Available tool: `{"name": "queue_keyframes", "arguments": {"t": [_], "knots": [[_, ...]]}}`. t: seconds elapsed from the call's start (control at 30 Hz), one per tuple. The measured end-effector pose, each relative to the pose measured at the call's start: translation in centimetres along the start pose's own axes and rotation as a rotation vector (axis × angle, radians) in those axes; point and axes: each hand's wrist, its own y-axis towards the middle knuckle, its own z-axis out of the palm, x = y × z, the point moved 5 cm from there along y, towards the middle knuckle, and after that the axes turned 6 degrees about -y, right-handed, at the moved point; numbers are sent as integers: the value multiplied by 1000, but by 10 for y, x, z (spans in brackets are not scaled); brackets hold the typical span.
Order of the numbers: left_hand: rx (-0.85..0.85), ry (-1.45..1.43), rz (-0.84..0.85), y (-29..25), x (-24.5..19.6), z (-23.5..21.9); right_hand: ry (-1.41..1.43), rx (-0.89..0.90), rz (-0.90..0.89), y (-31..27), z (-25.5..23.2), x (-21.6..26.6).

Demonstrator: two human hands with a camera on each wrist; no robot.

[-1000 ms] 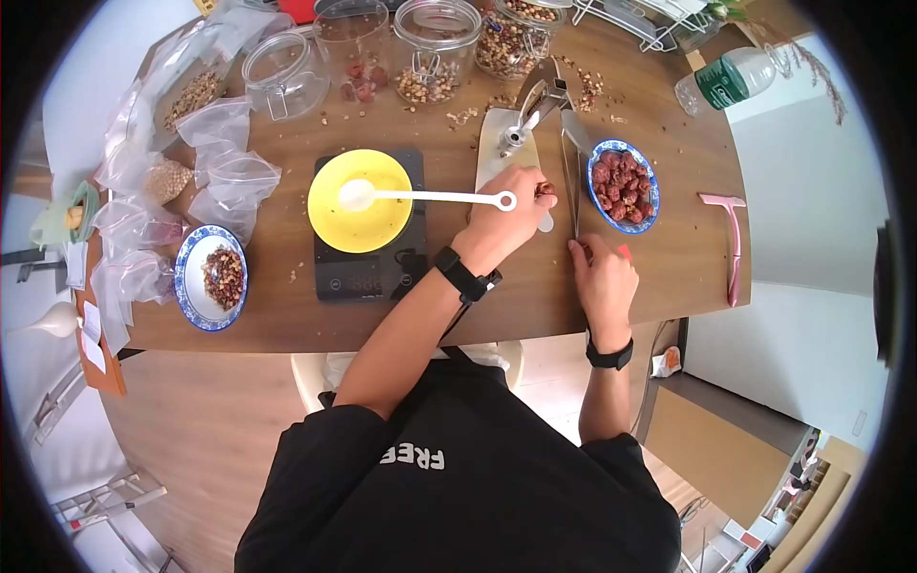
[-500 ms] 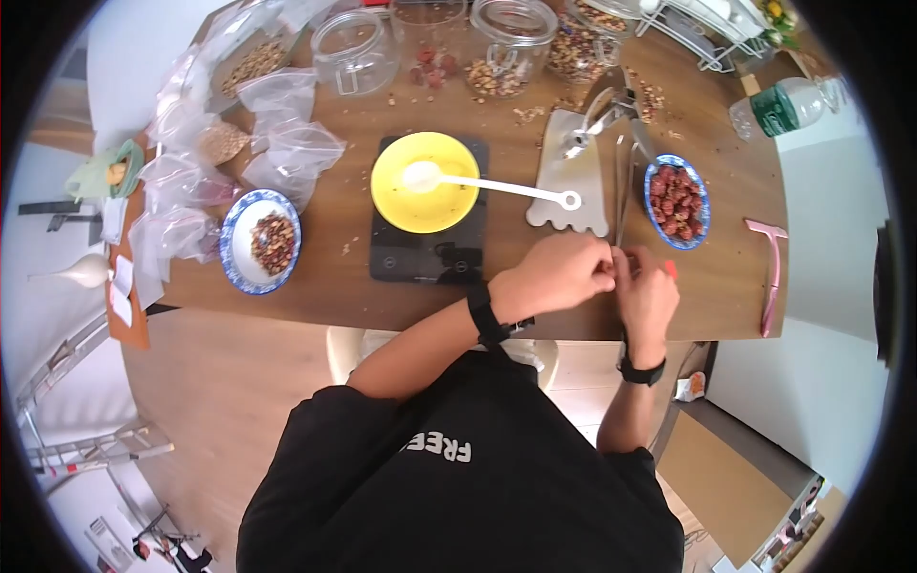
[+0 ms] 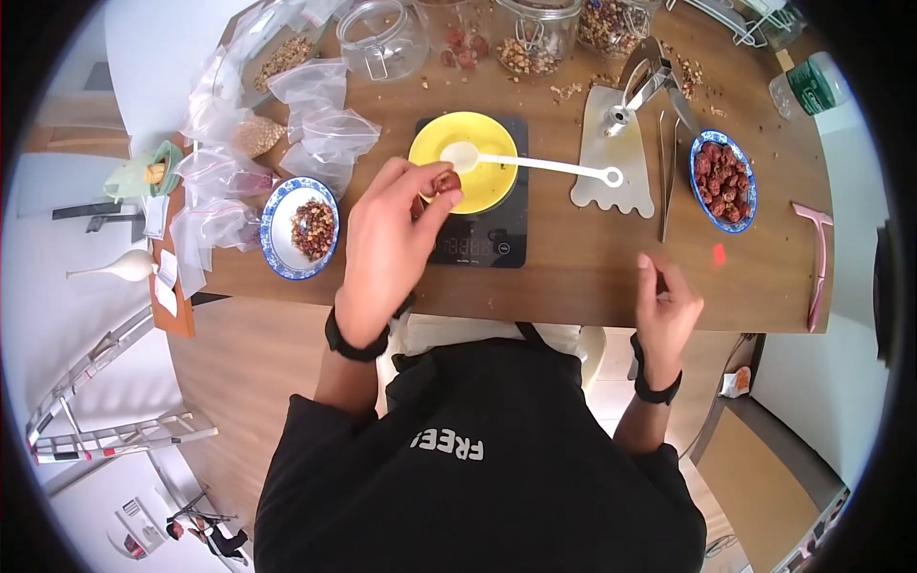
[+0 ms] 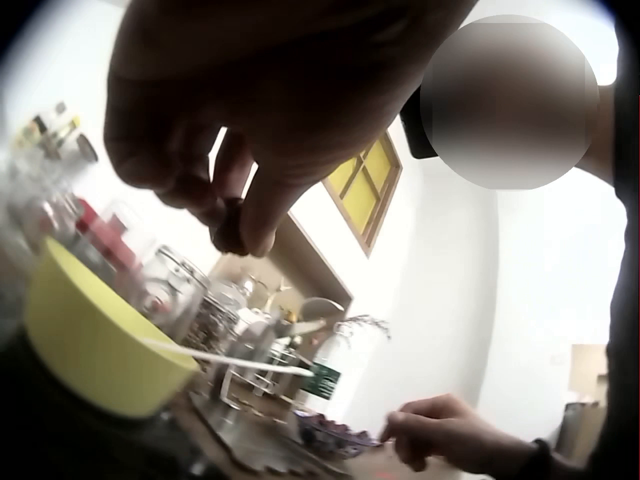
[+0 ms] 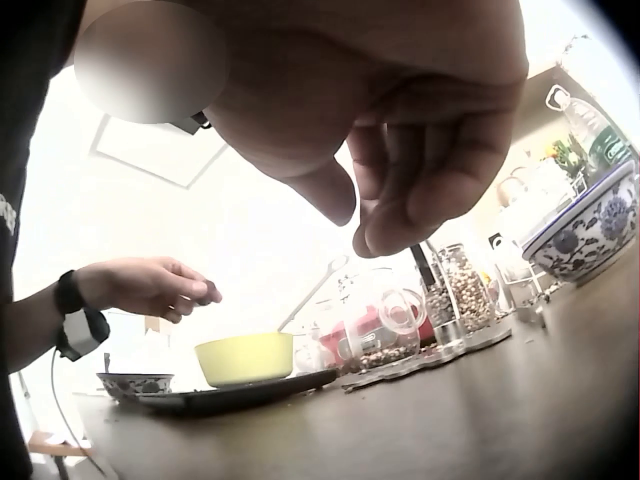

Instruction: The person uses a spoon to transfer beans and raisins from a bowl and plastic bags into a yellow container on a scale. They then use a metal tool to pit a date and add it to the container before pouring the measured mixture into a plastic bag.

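Note:
My left hand (image 3: 387,239) pinches a dark red dried date (image 3: 443,182) between thumb and fingers, over the near left rim of the yellow bowl (image 3: 488,196). In that bowl lies the scoop end of a white long-handled spoon (image 3: 549,165), its handle reaching past the right rim. The bowl stands on a black digital scale (image 3: 487,246). My right hand (image 3: 669,306) hovers near the table's front edge with loosely bent fingers and nothing between them. In the left wrist view, the date (image 4: 229,228) shows at the fingertips, above the bowl (image 4: 105,335).
At left stand a blue-and-white bowl of mixed pieces (image 3: 311,230) and several plastic bags (image 3: 330,134). A metal scraper-like plate (image 3: 611,158), tongs (image 3: 665,181) and a metal press tool (image 3: 650,86) lie right of the scale. Beyond are a bowl of dates (image 3: 722,181), a pink peeler-shaped tool (image 3: 817,263) and glass jars (image 3: 535,38).
My left hand moved from the metal plate to beside my right hand, then left to the yellow bowl with the date. The right hand is now apart from it, and the head view has shifted.

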Motion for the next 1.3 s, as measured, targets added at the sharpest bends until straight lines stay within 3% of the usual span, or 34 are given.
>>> {"name": "queue_keyframes", "arguments": {"t": [0.23, 0.47, 0.53, 0.7, 0.83, 0.9, 1.07, 1.2, 1.27, 1.3], "knots": [[20, 194, 87, 25, 24, 10, 62, -23, -90, -9, 8, 23], [75, 217, 129, 15, 29, 0, -20, -34, -75, -38, 9, 16], [78, 105, 111, 10, 27, -9, -24, -27, -76, -43, 8, 18], [-150, -56, 63, -28, 35, -64, -16, -41, -74, -57, 1, 24], [-453, -283, -54, -74, 90, -119, 17, -12, -50, -66, 2, 25], [-516, -212, -164, -97, 118, -145, 27, 0, -73, -68, 5, 27], [-595, -123, -281, -135, 169, -172, 16, 58, -234, -68, 10, 52], [-580, -160, -360, -135, 199, -164, 64, 109, -224, -56, 18, 56], [-474, -282, -461, -127, 206, -153, 238, 158, -18, -46, 30, 38], [-464, -293, -461, -120, 207, -151, 225, 153, -14, -37, 33, 44]]}}
